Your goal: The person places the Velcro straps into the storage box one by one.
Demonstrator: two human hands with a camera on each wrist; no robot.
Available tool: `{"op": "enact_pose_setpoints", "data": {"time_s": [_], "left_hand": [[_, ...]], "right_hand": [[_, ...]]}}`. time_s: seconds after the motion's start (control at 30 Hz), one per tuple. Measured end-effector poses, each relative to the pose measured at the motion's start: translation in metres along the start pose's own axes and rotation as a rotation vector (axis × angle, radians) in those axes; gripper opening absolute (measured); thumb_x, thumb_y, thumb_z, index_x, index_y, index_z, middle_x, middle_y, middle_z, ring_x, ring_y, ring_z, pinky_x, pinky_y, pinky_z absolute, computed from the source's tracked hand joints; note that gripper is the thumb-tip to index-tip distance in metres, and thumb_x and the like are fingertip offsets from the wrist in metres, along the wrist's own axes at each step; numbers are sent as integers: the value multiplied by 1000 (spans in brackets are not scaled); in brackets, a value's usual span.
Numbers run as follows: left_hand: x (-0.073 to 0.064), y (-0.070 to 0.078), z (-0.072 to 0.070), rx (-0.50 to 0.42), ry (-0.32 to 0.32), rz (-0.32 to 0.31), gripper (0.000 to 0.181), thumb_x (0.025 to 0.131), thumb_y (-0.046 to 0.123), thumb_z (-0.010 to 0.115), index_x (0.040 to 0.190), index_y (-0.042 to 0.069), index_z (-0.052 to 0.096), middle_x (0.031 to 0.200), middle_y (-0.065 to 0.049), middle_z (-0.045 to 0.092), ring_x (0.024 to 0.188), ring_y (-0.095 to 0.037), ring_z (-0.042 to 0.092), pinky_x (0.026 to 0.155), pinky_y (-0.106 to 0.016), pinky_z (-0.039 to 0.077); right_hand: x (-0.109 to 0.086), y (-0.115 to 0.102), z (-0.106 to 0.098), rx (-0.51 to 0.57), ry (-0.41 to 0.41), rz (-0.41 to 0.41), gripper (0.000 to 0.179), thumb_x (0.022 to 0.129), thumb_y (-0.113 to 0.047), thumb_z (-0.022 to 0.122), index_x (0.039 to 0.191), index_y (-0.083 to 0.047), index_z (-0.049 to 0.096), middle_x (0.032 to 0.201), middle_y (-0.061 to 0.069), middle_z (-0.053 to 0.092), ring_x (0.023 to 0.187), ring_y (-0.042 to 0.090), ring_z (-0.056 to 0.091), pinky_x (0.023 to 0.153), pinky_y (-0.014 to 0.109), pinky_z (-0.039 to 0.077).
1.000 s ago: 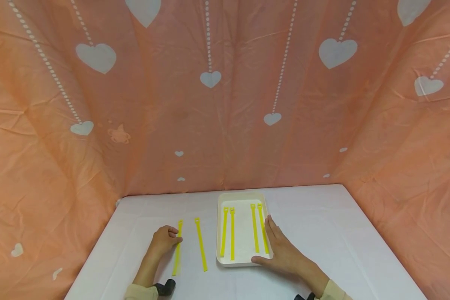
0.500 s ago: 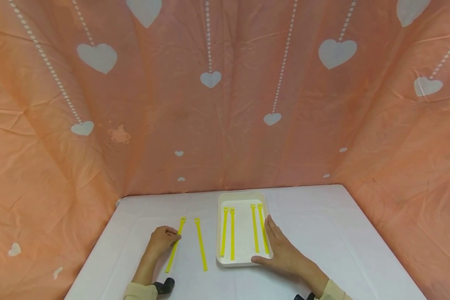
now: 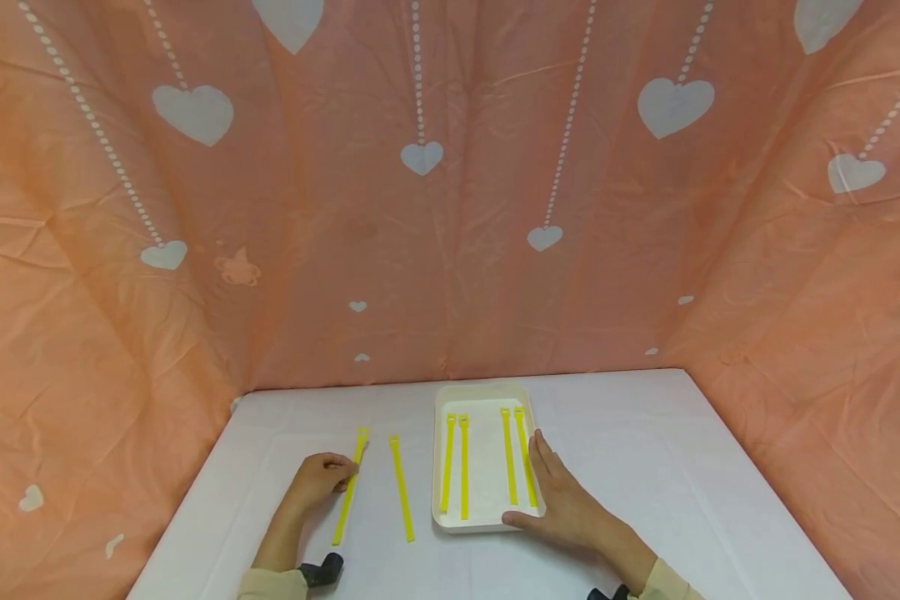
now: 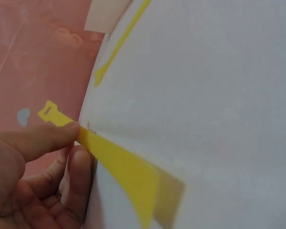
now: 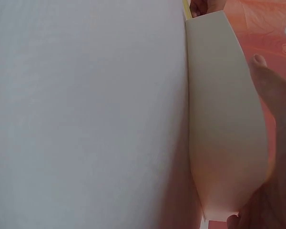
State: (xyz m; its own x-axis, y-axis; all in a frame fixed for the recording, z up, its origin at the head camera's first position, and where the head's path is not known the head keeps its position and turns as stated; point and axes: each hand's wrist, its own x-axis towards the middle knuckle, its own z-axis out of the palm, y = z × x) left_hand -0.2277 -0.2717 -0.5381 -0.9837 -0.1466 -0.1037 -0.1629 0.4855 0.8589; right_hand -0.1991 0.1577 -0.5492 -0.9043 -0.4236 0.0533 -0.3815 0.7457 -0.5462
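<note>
My left hand (image 3: 322,479) pinches a flat yellow cable strap (image 3: 344,515) between thumb and fingers. In the left wrist view the strap (image 4: 128,167) slants past the fingertips, its slotted head beyond them and its tail hanging toward the table. A second yellow strap (image 3: 401,487) lies on the table just right of it. My right hand (image 3: 570,504) rests at the near right corner of a white tray (image 3: 483,467), fingers straight along its side and thumb at the front rim. In the right wrist view the tray's outer wall (image 5: 224,95) shows.
Inside the tray, yellow straps lie lengthwise: a left pair (image 3: 464,475) and a right pair (image 3: 509,462), bare tray floor between them. White cloth covers the table (image 3: 630,433). An orange curtain with white hearts (image 3: 450,275) encloses the back and sides.
The strap in my left hand has tilted, its tail swinging left and its head shifting slightly away from me. The left hand has moved slightly left. Right hand and tray stay put.
</note>
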Motion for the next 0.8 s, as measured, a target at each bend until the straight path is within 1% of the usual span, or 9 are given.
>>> {"op": "enact_pose_setpoints", "data": {"time_s": [0.13,0.3,0.53,0.67,0.8], "left_hand": [[-1,-1,-2,-60,-20,-23,18,97,3,74,106,-12,73,80,-6,67,73,-15,63,65,-24,55],[-3,1,-3,-87,-43,-31,19,99,4,72,107,-13,72,79,-5,64,74,-15,61,65,-24,54],[-4,5,-4,-86,-63,-44,22,102,10,71,109,-11,72,82,-5,64,78,-16,62,69,-26,56],[-5,9,-4,-77,-77,-55,25,102,13,71,113,-9,72,86,-6,67,81,-17,63,73,-29,55],[-8,14,-3,-68,-91,-61,28,102,17,72,116,-7,72,92,-7,69,83,-19,63,73,-31,53]], "right_hand": [[0,0,0,-5,1,-6,132,88,-79,70,169,5,7,179,22,2,164,42,16,127,59,31],[0,0,0,2,-1,-7,132,89,-77,71,169,5,7,179,22,2,163,43,16,127,60,30],[1,0,0,8,-2,-3,132,88,-76,72,169,5,6,179,21,1,163,43,16,127,60,30],[1,0,0,14,-2,2,131,88,-75,72,169,4,6,179,21,0,164,43,15,128,61,29],[1,-1,0,13,-7,4,132,88,-76,72,169,4,6,179,21,0,164,43,15,128,61,29]]}}
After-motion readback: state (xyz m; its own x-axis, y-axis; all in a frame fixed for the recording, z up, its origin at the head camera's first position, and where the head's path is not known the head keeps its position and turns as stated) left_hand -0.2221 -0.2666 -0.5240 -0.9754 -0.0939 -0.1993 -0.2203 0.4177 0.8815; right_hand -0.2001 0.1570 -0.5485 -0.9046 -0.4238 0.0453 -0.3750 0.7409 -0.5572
